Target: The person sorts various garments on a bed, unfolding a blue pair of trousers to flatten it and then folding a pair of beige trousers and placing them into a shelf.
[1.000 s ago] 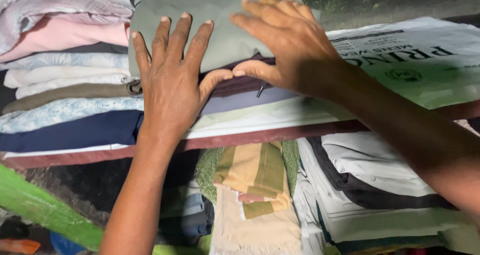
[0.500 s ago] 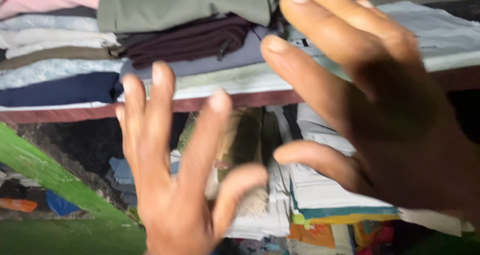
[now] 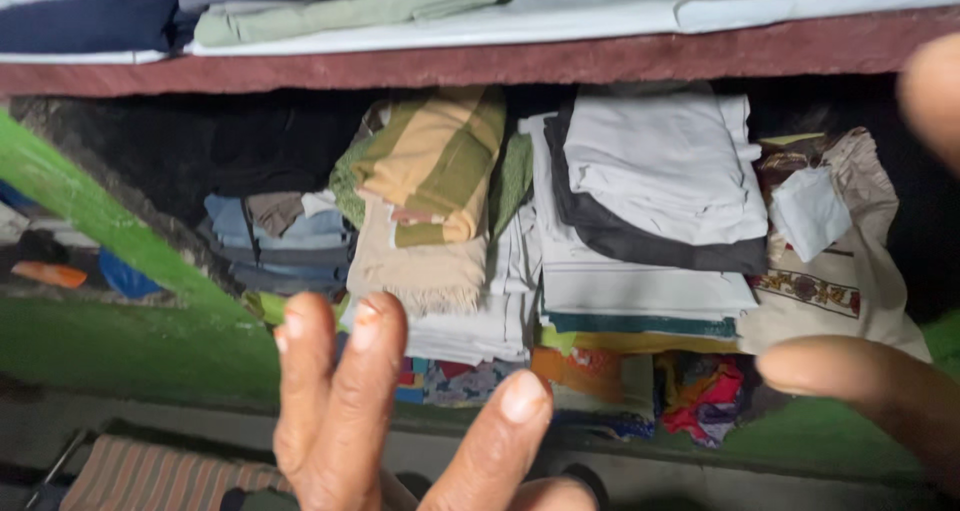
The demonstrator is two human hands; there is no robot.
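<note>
Below shelf edge (image 3: pixel 500 66), folded striped yellow-green cloth (image 3: pixel 440 161), empty hands apart.

Place: we judge it a cloth shop or clothing store-room.
Upper frame: folded garments (image 3: pixel 340 11) on a red-brown shelf (image 3: pixel 560 61).
Centre: stacked folded textiles (image 3: pixel 650 221) below.
Lower left: green-painted ledge (image 3: pixel 120 341).
</note>
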